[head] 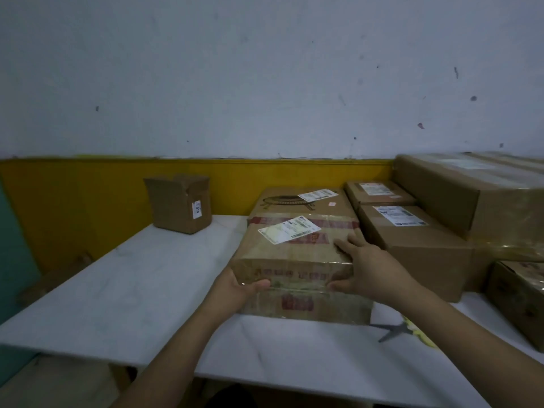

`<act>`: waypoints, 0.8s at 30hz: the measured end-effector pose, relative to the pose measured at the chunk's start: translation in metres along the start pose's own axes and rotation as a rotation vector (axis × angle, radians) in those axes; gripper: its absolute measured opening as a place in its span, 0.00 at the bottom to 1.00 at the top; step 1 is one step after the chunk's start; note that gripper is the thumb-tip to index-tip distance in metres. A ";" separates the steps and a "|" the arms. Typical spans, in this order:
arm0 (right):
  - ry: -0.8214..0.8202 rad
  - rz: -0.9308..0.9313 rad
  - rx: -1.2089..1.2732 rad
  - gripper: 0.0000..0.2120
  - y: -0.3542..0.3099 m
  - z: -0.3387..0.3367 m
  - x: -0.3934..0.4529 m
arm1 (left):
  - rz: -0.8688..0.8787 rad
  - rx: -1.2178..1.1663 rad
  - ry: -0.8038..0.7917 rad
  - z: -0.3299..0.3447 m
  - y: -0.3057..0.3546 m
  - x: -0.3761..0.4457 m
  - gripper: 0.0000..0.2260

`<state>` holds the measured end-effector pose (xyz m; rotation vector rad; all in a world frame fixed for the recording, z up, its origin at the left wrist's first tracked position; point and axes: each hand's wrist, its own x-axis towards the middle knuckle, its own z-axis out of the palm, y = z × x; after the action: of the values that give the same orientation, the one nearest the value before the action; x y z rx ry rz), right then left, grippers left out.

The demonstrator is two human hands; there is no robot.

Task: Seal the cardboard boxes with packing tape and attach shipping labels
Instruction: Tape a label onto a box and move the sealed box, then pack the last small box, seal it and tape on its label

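Near the middle of the table (123,290) you have the taped box (294,260) between both hands, and it sits on top of a lower box (309,304) with red print. Your left hand (235,287) holds the near left corner of the box, with the thumb curled along the front face. Your right hand (368,269) lies on the near right corner, its fingers (344,245) spread rather wide and flat over the top. A shipping label (290,229) is already on the top, a little tilted, and glossy tape covers the box, so I judge this box is almost done. The risk from here is slipping: the tape surface looks smooth, and the right hand presses more than it grips, so the box could slide off the lower one if you push it sideways. The scissors (394,331) lie just beside the near right corner of the lower box; a dropped box could hit them. More labelled boxes (412,231) stand close at the right, so there is little space there.
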<state>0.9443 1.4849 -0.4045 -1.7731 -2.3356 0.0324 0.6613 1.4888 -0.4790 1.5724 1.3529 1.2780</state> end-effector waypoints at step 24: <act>0.118 -0.330 0.039 0.36 -0.120 -0.063 0.076 | -0.063 0.313 0.081 -0.121 0.047 0.034 0.35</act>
<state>0.8222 1.5177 -0.3144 -1.3133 -2.4884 -0.0743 0.5583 1.5004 -0.3938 1.6821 1.7060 1.1437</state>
